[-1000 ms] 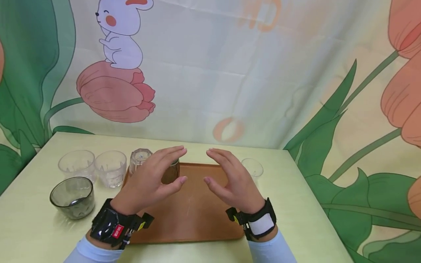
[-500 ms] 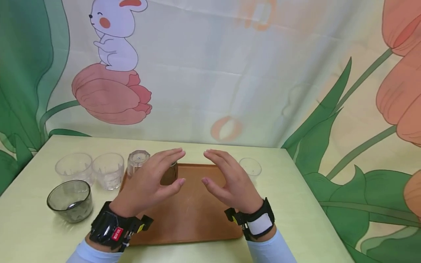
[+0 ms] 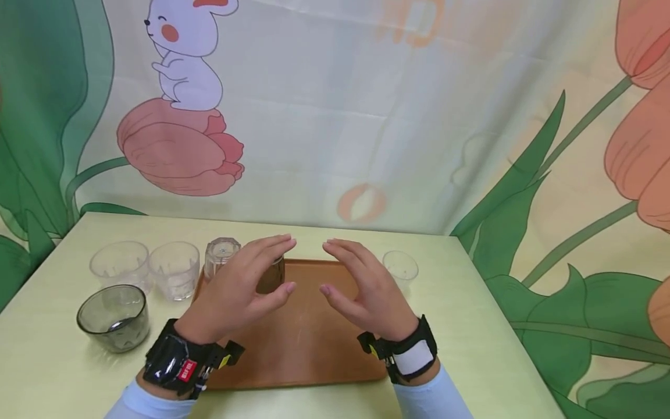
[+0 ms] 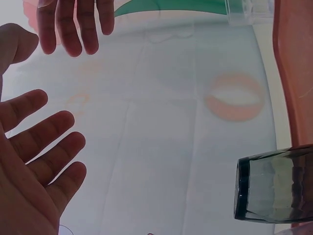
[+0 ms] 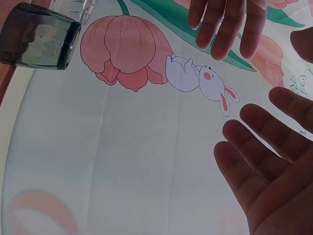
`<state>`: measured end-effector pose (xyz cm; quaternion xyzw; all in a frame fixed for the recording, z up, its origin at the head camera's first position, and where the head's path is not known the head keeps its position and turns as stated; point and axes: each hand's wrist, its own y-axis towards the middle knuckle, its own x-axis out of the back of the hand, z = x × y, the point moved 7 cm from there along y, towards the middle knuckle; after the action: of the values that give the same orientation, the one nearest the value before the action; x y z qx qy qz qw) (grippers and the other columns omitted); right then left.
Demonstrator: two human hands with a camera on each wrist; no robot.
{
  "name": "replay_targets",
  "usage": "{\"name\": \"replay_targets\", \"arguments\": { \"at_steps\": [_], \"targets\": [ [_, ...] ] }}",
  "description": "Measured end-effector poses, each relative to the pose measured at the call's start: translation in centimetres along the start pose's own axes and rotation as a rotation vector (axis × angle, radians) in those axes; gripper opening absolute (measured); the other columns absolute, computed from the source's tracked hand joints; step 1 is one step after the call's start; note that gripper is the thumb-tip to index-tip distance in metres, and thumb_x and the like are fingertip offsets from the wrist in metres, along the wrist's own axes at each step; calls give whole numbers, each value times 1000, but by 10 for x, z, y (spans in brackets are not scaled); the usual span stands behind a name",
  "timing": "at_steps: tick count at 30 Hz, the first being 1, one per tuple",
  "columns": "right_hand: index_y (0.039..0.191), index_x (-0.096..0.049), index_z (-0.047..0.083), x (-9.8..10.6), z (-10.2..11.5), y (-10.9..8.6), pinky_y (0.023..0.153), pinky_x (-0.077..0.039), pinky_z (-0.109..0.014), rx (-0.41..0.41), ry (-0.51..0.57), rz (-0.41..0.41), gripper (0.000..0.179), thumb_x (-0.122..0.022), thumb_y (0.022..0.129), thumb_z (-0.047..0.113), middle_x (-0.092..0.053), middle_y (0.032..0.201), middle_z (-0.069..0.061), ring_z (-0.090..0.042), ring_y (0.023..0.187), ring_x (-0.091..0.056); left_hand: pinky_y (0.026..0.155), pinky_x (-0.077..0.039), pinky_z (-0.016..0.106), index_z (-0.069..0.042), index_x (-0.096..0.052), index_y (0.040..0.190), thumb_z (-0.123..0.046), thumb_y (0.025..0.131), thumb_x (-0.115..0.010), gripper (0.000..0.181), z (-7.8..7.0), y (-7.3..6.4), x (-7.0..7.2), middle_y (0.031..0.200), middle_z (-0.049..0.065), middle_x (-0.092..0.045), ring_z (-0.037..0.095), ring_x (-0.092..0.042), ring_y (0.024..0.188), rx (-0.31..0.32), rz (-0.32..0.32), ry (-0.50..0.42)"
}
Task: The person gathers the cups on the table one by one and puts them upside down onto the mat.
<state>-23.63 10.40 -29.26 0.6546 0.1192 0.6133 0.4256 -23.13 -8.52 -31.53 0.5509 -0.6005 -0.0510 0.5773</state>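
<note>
My left hand (image 3: 232, 291) is held up over the left part of a brown tray (image 3: 314, 343), fingers extended and thumb apart, with nothing in it. Facing it across a gap, my right hand (image 3: 374, 291) is raised over the tray's right side in the same manner, also bare. Behind the left fingers a dark smoky glass (image 3: 272, 276) stands on the tray, partly hidden; the left wrist view shows this dark glass (image 4: 274, 188) more fully. A clear faceted glass (image 3: 221, 256) sits at the tray's back left corner, its lower part covered by the left hand.
Left of the tray, two clear cups, one wider (image 3: 121, 265) and one narrower (image 3: 175, 270), stand side by side. In front of them is a smoky grey cup (image 3: 114, 323). Another small clear cup (image 3: 402, 266) is beyond the right hand. A printed curtain (image 3: 314, 116) hangs behind the table.
Both hands keep the same pose over the tray, and the glassware stays where it was. Only the head view shifts slightly.
</note>
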Motion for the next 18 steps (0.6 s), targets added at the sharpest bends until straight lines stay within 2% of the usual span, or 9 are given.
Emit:
{"name": "replay_targets", "arguments": {
  "at_steps": [12, 15, 18],
  "targets": [
    [143, -50, 4, 0, -2, 1, 106, -49, -39, -39, -15, 28, 57, -61, 98, 38, -57, 135, -13, -25, 125, -56, 110, -44, 49, -9, -51, 145, -29, 87, -72, 65, 2, -3, 3, 147, 9, -53, 26, -49, 136, -13, -9, 11],
    [143, -51, 5, 4, -15, 0, 106, -49, -40, -96, -31, 39, 57, -65, 96, 34, -58, 135, -12, -25, 125, -56, 110, -44, 49, -9, -51, 145, -29, 88, -72, 64, 2, -2, 4, 147, 9, -53, 26, -49, 136, -25, -20, 9],
    [141, -53, 7, 7, -37, -6, 106, -49, -41, -179, -67, 52, 56, -68, 93, 31, -58, 135, -11, -25, 126, -56, 109, -44, 49, -9, -52, 144, -29, 88, -71, 63, 1, -1, 4, 146, 9, -53, 27, -50, 135, -26, -26, 9]
  ]
}}
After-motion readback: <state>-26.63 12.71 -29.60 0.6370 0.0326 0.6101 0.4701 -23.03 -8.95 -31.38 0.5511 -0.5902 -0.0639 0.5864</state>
